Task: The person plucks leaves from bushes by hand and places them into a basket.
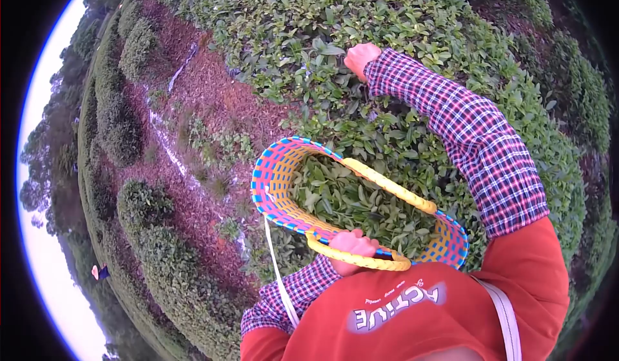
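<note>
My left hand [353, 248] is closed over the near rim of a woven basket [284, 174], beside one of its yellow braided handles. The basket is pink, blue and yellow, and hangs in front of my body with a white strap. Picked green leaves [361, 206] fill much of its inside. Farther out, my right hand [362, 60] is at the top of a leafy bush [412, 26] that looks like tea. Its fingers are curled down into the foliage; their tips, and whatever they hold, are hidden.
Brown, littered ground [219, 103] slopes away on the left, with white strips lying along it. Rows of clipped bushes [161, 251] run beyond it. More bushes [580, 97] stand at the right. Another person [100, 272] shows small at the far left.
</note>
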`<state>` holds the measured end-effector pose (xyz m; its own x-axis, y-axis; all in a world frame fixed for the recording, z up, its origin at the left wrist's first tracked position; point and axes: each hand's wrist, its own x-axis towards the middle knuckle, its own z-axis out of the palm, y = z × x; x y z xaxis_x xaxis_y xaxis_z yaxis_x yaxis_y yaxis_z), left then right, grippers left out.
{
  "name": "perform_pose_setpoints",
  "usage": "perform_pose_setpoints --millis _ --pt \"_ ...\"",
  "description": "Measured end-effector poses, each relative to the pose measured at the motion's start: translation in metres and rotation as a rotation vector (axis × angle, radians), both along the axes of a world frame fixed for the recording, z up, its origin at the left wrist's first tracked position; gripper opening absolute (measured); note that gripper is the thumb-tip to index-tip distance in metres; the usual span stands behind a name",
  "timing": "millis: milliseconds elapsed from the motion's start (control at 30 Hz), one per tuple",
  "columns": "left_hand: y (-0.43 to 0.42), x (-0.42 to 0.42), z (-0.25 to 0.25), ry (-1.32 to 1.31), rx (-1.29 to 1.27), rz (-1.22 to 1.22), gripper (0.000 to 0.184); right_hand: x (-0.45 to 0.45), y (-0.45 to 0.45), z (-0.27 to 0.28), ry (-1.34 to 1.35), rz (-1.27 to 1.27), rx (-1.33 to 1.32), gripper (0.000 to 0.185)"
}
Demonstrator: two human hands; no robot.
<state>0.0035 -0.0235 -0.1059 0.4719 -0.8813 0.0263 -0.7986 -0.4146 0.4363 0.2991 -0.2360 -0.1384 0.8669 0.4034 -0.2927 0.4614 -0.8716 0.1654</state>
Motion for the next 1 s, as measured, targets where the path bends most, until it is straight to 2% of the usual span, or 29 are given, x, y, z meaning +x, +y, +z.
perform_pose_setpoints --millis 67,167,233,267,300,367,400,433,467,500,567,633,667,733,800,833,867,900,967,1000 --pt "-0.001 0.0 0.001 0.044 0.086 -0.024 0.012 0.002 -0.007 -0.003 0.055 -0.086 0.029 0.016" --pt "-0.002 -0.001 -0.001 -0.015 0.024 0.008 0.011 0.002 -0.018 0.004 0.134 -0.22 0.102 0.023" --pt "-0.002 0.0 -0.001 -0.007 0.014 -0.011 0.01 0.004 -0.033 -0.006 0.198 -0.214 0.123 0.031" --pt "0.0 -0.001 -0.001 0.001 0.012 -0.023 0.01 0.006 -0.044 -0.022 0.214 -0.335 0.271 0.038" --pt "0.001 -0.002 -0.001 -0.018 -0.026 -0.014 0.01 0.009 -0.054 -0.034 0.167 -0.226 0.259 0.039" --pt "0.003 -0.005 -0.006 -0.057 -0.103 0.002 0.009 -0.015 -0.052 0.012 0.478 -0.493 0.574 0.039" --pt "0.004 -0.005 -0.009 -0.133 -0.194 0.017 0.009 -0.026 -0.057 0.022 0.597 -0.666 0.879 0.034" --pt "0.004 -0.006 -0.009 -0.119 -0.194 -0.002 0.009 -0.03 -0.067 0.02 0.456 -0.607 0.93 0.036" --pt "0.003 -0.006 -0.007 -0.106 -0.174 -0.018 0.01 -0.044 -0.078 0.027 0.398 -0.643 1.104 0.035" --pt "0.003 -0.005 -0.002 -0.095 -0.152 -0.034 0.01 -0.071 -0.079 0.052 0.332 -0.672 1.279 0.034" --pt "0.003 -0.005 0.002 -0.095 -0.15 -0.039 0.011 -0.139 -0.078 0.094 0.006 -0.8 1.523 0.032" --pt "0.005 -0.006 0.003 -0.067 -0.181 -0.063 0.011 -0.21 -0.095 0.108 -0.057 -0.684 1.591 0.032" --pt "0.007 -0.005 0.007 -0.071 -0.203 -0.087 0.011 -0.254 -0.092 0.106 -0.26 -0.782 1.464 0.029" --pt "0.008 -0.004 0.013 -0.075 -0.189 -0.142 0.01 -0.338 -0.083 0.1 -0.594 -0.638 0.938 0.012" --pt "0.009 -0.002 0.016 -0.066 -0.21 -0.221 0.009 -0.382 -0.042 0.089 -0.46 -0.335 1.145 0.024" --pt "0.007 0.0 0.02 -0.062 -0.218 -0.261 0.009 -0.399 -0.028 0.084 -0.241 -0.47 0.979 0.017" --pt "0.006 0.001 0.029 0.009 -0.065 -0.302 0.006 -0.411 -0.03 0.076 -0.3 -0.517 0.954 0.018" --pt "0.001 0.001 0.045 -0.023 -0.063 -0.327 0.006 -0.42 -0.036 0.071 -0.355 -0.555 0.928 0.021" --pt "-0.006 0.0 0.072 -0.095 -0.053 -0.354 0.006 -0.429 -0.065 0.067 -0.468 -0.834 1.158 0.022" --pt "0.003 0.002 0.063 -0.115 0.135 -0.4 0.007 -0.434 -0.082 0.068 -0.44 -1.011 1.203 0.023"
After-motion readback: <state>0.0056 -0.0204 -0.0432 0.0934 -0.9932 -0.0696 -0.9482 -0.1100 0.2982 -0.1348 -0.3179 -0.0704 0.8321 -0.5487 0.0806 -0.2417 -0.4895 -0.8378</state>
